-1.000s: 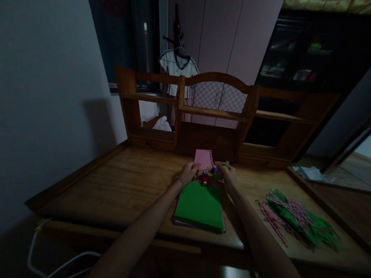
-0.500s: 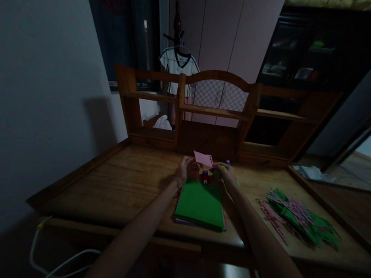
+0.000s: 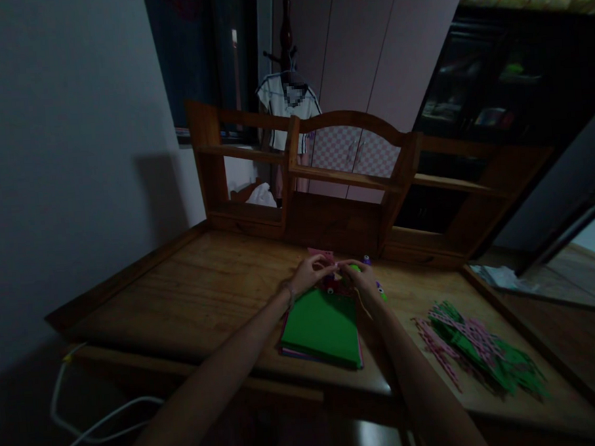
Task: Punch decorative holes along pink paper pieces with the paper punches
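My left hand [image 3: 308, 274] and my right hand [image 3: 361, 279] meet at the far end of a stack of coloured paper with a green sheet on top [image 3: 321, 326], on a wooden desk [image 3: 195, 291]. Both hands pinch a small pink paper piece [image 3: 322, 254], which lies low and nearly edge-on between them. Small coloured punch tools [image 3: 329, 286] sit just under the hands, partly hidden by the fingers.
A heap of green and pink punched paper strips [image 3: 483, 356] lies on the desk at the right. A wooden shelf unit [image 3: 325, 180] stands along the desk's back edge. A white cable [image 3: 88, 428] hangs at the lower left. A shirt hangs behind the desk.
The pink paper piece, held up and facing me a second ago, has been tipped down and lowered between both hands. My hands have closed in on each other.
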